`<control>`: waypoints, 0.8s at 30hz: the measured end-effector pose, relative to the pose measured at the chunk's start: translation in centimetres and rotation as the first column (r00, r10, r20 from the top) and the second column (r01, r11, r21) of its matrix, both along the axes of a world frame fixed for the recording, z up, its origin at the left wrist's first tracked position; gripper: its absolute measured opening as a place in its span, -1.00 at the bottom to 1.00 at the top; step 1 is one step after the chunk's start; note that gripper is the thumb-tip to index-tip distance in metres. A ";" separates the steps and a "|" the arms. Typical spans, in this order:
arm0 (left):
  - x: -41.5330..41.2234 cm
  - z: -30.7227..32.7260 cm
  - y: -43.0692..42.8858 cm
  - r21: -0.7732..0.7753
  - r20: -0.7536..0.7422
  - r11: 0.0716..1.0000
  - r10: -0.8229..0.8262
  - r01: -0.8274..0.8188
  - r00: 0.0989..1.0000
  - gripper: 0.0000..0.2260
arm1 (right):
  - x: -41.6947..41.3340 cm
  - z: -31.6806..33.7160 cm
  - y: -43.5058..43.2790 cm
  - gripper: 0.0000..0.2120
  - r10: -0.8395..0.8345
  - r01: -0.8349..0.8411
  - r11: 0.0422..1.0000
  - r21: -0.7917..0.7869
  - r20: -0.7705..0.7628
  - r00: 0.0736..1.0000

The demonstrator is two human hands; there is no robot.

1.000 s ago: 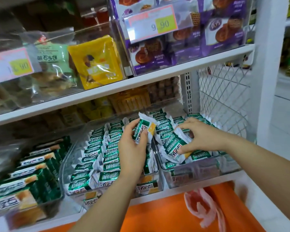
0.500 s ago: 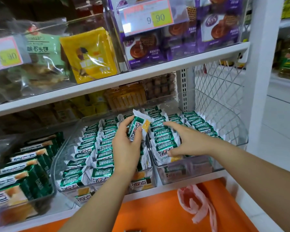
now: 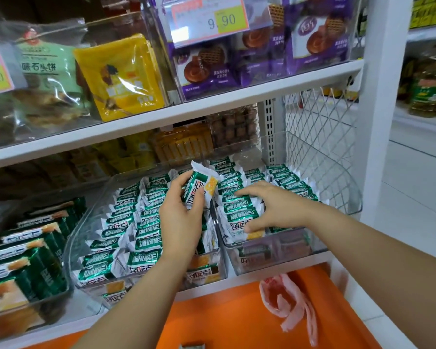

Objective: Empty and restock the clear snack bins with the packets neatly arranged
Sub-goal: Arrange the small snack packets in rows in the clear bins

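Only the head cam here, looking down at the lower shelf [image 3: 282, 260]. The left hand [image 3: 180, 215] has its fingers and thumb curled round one green-and-white packet [image 3: 199, 183] and holds it up, tilted, above the seam between the two clear bins. The middle bin [image 3: 73, 238] under that hand is packed with the same packets [image 3: 136, 222], lined up in rows running front to back.

The right hand [image 3: 269, 207] is spread wide and lies on top of the packets in the right bin [image 3: 275, 250], fingers reaching left across the row [image 3: 234, 212] and thumb touching the front packet. It isn't closed round anything, just pressing or resting on them.

Further left is another bin [image 3: 48, 295] with bigger dark green packs [image 3: 35, 250].

The shelf above has a yellow pouch [image 3: 121, 76], purple cookie packs [image 3: 312, 34] and a price tag [image 3: 209, 20] reading 9.90. Below the bins, a crumpled pink plastic bag [image 3: 287, 306] sits on an orange surface [image 3: 212, 316].
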State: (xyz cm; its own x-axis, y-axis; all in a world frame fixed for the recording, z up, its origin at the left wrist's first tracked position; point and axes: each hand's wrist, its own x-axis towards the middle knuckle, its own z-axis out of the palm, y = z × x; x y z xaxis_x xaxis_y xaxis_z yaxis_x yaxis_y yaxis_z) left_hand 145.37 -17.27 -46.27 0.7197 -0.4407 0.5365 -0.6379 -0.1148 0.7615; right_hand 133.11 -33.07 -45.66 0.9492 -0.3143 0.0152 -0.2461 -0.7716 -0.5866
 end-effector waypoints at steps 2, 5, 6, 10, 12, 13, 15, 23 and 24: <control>0.0 0.0 0.0 -0.002 0.006 1.000 0.004 -0.004 1.000 -0.68 | 0.3 -0.1 0.3 -0.20 -0.042 0.043 0.997 -0.057 0.021 0.999; 0.0 0.0 0.0 -0.007 0.025 1.000 0.006 -0.006 1.000 -0.69 | 0.5 -0.2 1.0 -0.22 -0.031 0.030 0.980 -0.196 -0.006 0.999; -0.1 0.0 0.0 -0.009 0.027 1.000 0.006 -0.006 1.000 -0.69 | 0.6 -0.3 1.2 -0.24 -0.023 0.017 0.972 -0.234 -0.024 0.999; -0.1 0.2 0.0 -0.012 0.031 1.000 -0.002 0.002 1.000 -0.70 | 0.3 -0.8 1.5 -0.22 -0.017 -0.009 0.958 -0.288 -0.088 0.996; -0.1 0.5 0.1 -0.012 0.028 1.000 -0.012 0.012 1.000 -0.71 | -0.2 -0.6 1.4 -0.19 -0.022 0.007 0.978 -0.207 -0.070 0.997; -0.2 0.8 0.2 -0.010 0.031 1.000 -0.020 0.020 0.999 -0.71 | -0.4 -0.3 1.4 -0.20 -0.028 0.024 0.986 -0.162 -0.024 0.999; -0.3 1.4 0.4 -0.026 0.065 0.998 -0.058 0.060 0.996 -0.70 | -0.7 0.7 1.5 -0.25 -0.071 0.087 0.990 -0.107 0.150 0.986; -1.4 3.4 -1.9 0.072 0.354 0.971 -0.237 0.226 0.905 -0.68 | -1.0 5.2 1.3 -0.51 -0.126 0.098 0.992 0.081 0.516 0.847; -1.4 3.5 -2.2 0.079 0.352 0.970 -0.243 0.230 0.904 -0.69 | -1.0 5.2 1.0 -0.58 -0.138 0.106 0.990 0.090 0.511 0.848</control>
